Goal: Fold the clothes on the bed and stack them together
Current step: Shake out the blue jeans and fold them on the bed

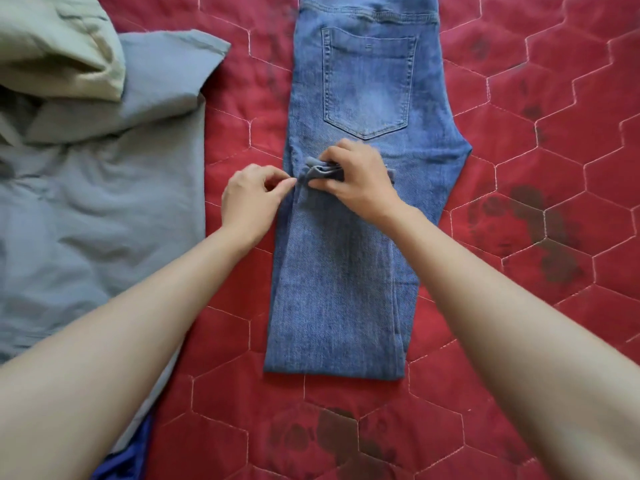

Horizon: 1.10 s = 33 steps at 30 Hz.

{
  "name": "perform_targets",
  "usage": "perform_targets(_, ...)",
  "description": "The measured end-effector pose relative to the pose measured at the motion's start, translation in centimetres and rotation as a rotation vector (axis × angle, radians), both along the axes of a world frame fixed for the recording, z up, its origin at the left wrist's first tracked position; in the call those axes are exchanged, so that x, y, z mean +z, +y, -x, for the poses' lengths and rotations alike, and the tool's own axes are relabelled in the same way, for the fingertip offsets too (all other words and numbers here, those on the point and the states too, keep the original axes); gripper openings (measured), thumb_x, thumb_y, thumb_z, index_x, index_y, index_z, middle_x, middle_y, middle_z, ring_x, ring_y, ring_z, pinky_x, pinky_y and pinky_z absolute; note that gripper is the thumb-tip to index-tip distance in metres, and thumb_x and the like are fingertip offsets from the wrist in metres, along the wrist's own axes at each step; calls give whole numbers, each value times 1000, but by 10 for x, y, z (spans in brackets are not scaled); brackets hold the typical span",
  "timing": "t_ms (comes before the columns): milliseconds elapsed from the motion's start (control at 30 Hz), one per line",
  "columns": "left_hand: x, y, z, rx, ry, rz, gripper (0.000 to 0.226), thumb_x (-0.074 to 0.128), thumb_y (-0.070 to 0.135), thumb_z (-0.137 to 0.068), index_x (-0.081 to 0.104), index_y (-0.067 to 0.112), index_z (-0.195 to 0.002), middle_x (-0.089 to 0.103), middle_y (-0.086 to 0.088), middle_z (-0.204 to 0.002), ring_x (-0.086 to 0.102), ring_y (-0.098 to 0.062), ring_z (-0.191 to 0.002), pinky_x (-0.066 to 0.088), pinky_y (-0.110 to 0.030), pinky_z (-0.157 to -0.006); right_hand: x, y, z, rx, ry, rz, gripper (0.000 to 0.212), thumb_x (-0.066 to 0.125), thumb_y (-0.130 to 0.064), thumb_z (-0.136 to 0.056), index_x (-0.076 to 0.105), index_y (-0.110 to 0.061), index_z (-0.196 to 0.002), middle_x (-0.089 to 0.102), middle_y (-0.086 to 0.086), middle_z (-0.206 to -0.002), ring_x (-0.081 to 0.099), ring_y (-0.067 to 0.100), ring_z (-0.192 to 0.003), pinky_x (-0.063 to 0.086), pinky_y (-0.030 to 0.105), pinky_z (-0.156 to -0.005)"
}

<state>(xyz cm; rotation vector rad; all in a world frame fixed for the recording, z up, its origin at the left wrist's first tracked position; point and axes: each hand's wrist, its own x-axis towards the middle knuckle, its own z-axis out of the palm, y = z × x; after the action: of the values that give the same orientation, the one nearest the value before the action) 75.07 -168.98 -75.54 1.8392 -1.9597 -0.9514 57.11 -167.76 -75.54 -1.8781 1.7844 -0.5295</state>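
Blue jeans (pixel 349 258) lie lengthwise on the red quilted bed, folded leg on leg, back pocket up at the far end. Their lower legs are doubled back over the thighs, with the fold nearest me. My right hand (pixel 360 181) grips the bunched leg hems in the middle of the jeans, just below the pocket. My left hand (pixel 252 195) pinches the left edge of the same hems between thumb and fingers.
A grey-blue shirt (pixel 86 202) lies spread at the left, with a pale green garment (pixel 59 46) heaped on its far corner. A bright blue cloth (pixel 128 459) peeks out at the bottom left. The red quilt (pixel 536 168) stretches to the right.
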Motion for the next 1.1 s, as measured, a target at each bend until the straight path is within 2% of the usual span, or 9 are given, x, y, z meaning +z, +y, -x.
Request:
perform_targets(133, 4, 2, 9, 66, -10, -152, 37, 60, 58, -85, 73, 24, -86, 69, -3, -90, 61, -26, -93, 45, -35, -78, 17, 25, 9, -118, -183, 133, 27, 78, -28, -76, 68, -6, -87, 62, -1, -76, 56, 20, -72, 41, 36, -72)
perform_targets(233, 5, 3, 12, 48, -55, -252, 37, 70, 54, -77, 64, 17, -74, 62, 1, -72, 59, -26, -81, 41, -33, -67, 24, 39, 12, -188, -204, 194, 26, 78, -28, -75, 66, -7, -85, 61, -3, -74, 55, 20, -70, 43, 39, -72)
perform_targets(333, 4, 5, 5, 72, -74, -252, 28, 76, 44, -75, 70, 17, -80, 68, 1, -79, 64, -25, -87, 48, -34, -73, 25, 39, 8, -219, -182, 191, 30, 78, -29, -74, 65, -6, -89, 62, 1, -77, 57, 24, -74, 44, 42, -75)
perform_targets(500, 6, 19, 4, 174, -33, -89, 18, 71, 29, -82, 67, 21, -97, 67, 2, -97, 62, -21, -95, 46, -32, -81, 4, 12, -4, -144, -52, 126, 32, 74, -35, -79, 67, -12, -101, 68, 0, -93, 59, 26, -92, 39, 41, -87)
perform_targets(600, 10, 29, 1, 233, -53, 205, 22, 54, 13, -90, 62, 11, -111, 61, -11, -112, 55, -30, -105, 40, -37, -92, -18, 1, -13, -49, 244, 79, 38, 59, -47, -89, 62, -21, -116, 63, -3, -111, 53, 22, -109, 28, 33, -99)
perform_targets(700, 12, 55, 6, -14, -70, 503, 31, 48, 6, -88, 60, 3, -117, 59, -16, -119, 53, -33, -111, 40, -40, -100, -30, 0, -17, -29, 389, 109, 44, 45, -53, -93, 59, -24, -123, 59, 2, -113, 50, 25, -110, 27, 34, -104)
perform_targets(833, -9, 110, 16, -491, -284, 415, 50, 41, 22, -95, 46, -1, -139, 42, -16, -148, 34, -31, -141, 29, -48, -115, -29, 8, -18, -44, 387, 157, 48, 36, -46, -99, 56, -18, -133, 57, 8, -129, 50, 28, -122, 26, 41, -112)
perform_targets(967, -32, 128, 7, -514, -445, 249, 60, 33, 35, -97, 34, 2, -147, 26, -13, -157, 20, -28, -147, 23, -49, -117, -29, 33, -22, 25, 447, 264, 49, 32, -37, -103, 43, -14, -144, 42, 10, -149, 35, 26, -141, 22, 52, -116)
perform_targets(1100, -40, 128, 10, -523, -449, 272, 62, 32, 34, -97, 29, 3, -149, 22, -12, -159, 17, -28, -148, 20, -50, -118, -40, 50, -6, 78, 593, 45, 55, 20, -44, -103, 18, -22, -153, 18, 5, -160, 13, 21, -149, 5, 49, -120)
